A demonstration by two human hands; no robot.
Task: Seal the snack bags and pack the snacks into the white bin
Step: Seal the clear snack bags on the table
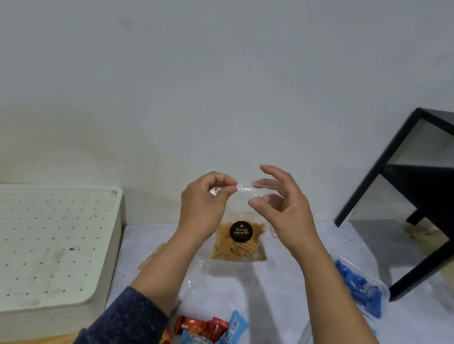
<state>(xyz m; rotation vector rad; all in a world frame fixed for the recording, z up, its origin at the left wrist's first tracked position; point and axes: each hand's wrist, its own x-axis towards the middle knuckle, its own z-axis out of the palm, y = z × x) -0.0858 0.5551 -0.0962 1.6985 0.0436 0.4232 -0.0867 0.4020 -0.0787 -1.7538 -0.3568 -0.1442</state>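
Nearest me, down between my dark sleeves, lies a heap of small wrapped snacks (201, 343), red and pale blue, on the grey counter (283, 299). Above them I hold a clear snack bag (240, 233) upright in the air, its orange chips sunk to the bottom behind a round black label (241, 231), its empty top stretched out sideways. My left hand (203, 200) pinches the left end of the bag's mouth, thumb and forefinger closed on the plastic. My right hand (282, 207) is at the other end with its fingers (271, 173) spread and curved; the film lies against them, but I cannot tell whether they truly grip it or only touch it. The mouth of the bag runs left to right between my two hands, so the seal strip lies along that line, and I judge the next move is to close my right fingers on it and press along toward the left. The bag looks thin, crinkly and slippery, light at the top and weighted below. A second clear bag with blue packets (362, 288) lies to my right, and the perforated white bin (30, 244) sits well apart to my left.
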